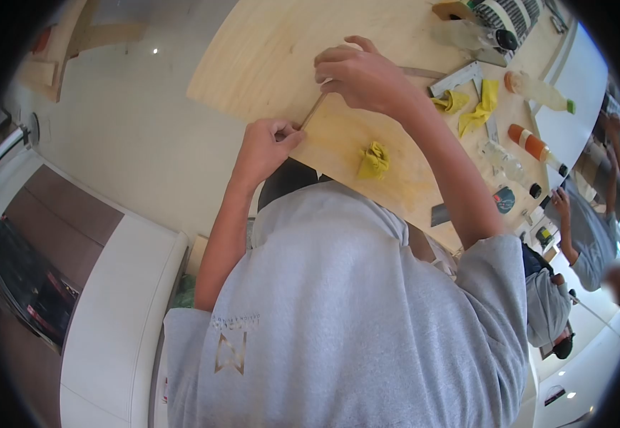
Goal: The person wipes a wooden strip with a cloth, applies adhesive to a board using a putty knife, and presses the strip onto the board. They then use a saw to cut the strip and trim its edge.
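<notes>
A thin wooden strip [313, 112] runs at a slant between my two hands, over the pale wooden board. My left hand [265, 146] pinches its lower end at the board's near edge. At its upper end is my right hand [356, 75], thumb and a fingertip closed on it, other fingers curled loosely above. A crumpled yellow cloth [374, 161] lies on the wooden board [253, 60] below my right hand. Behind my right wrist, another narrow brown strip [424, 73] shows in part.
On the right stand or lie yellow cloths [479, 110], a metal square [455, 78], an orange bottle [527, 141], clear bottles [467, 34] and a dark flat piece [440, 215]. Other people [591, 221] are at the far right. A white car [117, 307] is at the left.
</notes>
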A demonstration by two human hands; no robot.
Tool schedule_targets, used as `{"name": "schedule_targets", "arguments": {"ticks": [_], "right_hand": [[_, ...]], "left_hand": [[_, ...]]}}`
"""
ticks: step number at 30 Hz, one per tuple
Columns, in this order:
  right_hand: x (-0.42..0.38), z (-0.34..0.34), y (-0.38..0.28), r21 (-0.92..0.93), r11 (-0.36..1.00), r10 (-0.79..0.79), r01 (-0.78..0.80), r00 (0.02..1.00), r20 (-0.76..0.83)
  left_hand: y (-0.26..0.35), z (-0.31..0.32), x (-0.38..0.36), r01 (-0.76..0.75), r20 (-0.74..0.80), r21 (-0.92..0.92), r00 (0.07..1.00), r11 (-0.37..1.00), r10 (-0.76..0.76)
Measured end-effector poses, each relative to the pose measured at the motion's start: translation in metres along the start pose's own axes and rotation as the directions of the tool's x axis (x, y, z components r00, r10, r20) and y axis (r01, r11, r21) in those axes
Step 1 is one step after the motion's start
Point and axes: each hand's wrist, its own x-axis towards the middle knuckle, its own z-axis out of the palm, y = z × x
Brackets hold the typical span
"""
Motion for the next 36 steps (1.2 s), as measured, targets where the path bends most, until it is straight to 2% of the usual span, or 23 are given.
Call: {"name": "schedule_targets", "arguments": {"ticks": [1, 2, 4, 7, 10, 13, 16, 22, 26, 28, 31, 34, 36], "right_hand": [[-0.01, -0.004, -0.003, 0.028, 0.999, -0.017, 0.021, 0.988, -0.151], [-0.021, -0.008, -0.007, 0.111, 0.984, 0.161, -0.139, 0.962, -0.222], [-0.043, -0.014, -0.015, 0.306, 0.857, 0.501, -0.415, 0.81, -0.306], [-0.065, -0.004, -0.018, 0.457, 0.621, 0.759, -0.637, 0.633, -0.15], [-0.064, 0.023, -0.026, 0.567, 0.564, 0.785, -0.6, 0.602, -0.144], [-0.056, 0.033, -0.037, 0.586, 0.571, 0.775, -0.575, 0.614, -0.152], [-0.062, 0.046, -0.034, 0.558, 0.584, 0.774, -0.59, 0.611, -0.165], [-0.08, 0.043, -0.053, 0.303, 0.735, 0.676, -0.606, 0.689, -0.262], [-0.108, 0.041, -0.067, 0.216, 0.762, 0.642, -0.61, 0.672, -0.368], [-0.126, 0.043, -0.075, 0.183, 0.759, 0.636, -0.625, 0.654, -0.409], [-0.147, 0.048, -0.095, 0.24, 0.658, 0.735, -0.714, 0.539, -0.412], [-0.16, 0.05, -0.113, 0.334, 0.517, 0.845, -0.788, 0.406, -0.348], [-0.165, 0.053, -0.122, 0.384, 0.482, 0.873, -0.788, 0.394, -0.288]], "left_hand": [[-0.001, -0.002, 0.002, 0.03, 0.026, -0.002, 0.999, 1.0, -0.03], [-0.002, -0.004, 0.005, 0.042, 0.042, -0.069, 0.998, 0.997, -0.039], [-0.005, -0.005, 0.007, 0.076, 0.079, -0.203, 0.995, 0.976, -0.061], [-0.008, -0.007, 0.01, 0.066, 0.085, -0.196, 0.995, 0.978, -0.05], [-0.016, -0.008, 0.018, 0.07, 0.157, -0.262, 0.987, 0.963, -0.029], [-0.003, -0.007, 0.018, 0.039, 0.12, -0.245, 0.993, 0.969, -0.009], [0.002, -0.012, 0.018, 0.066, 0.178, -0.233, 0.984, 0.97, -0.024], [-0.008, -0.02, 0.033, 0.065, 0.307, -0.174, 0.952, 0.983, -0.009], [0.0, -0.026, 0.038, 0.033, 0.34, -0.09, 0.941, 0.995, 0.0], [0.006, -0.03, 0.039, 0.026, 0.37, -0.038, 0.929, 0.999, -0.01], [-0.002, -0.027, 0.044, -0.02, 0.377, -0.073, 0.925, 0.997, 0.046], [-0.004, -0.029, 0.046, 0.004, 0.421, -0.161, 0.905, 0.987, 0.065], [-0.004, -0.031, 0.048, -0.011, 0.42, -0.163, 0.904, 0.987, 0.079]]}}
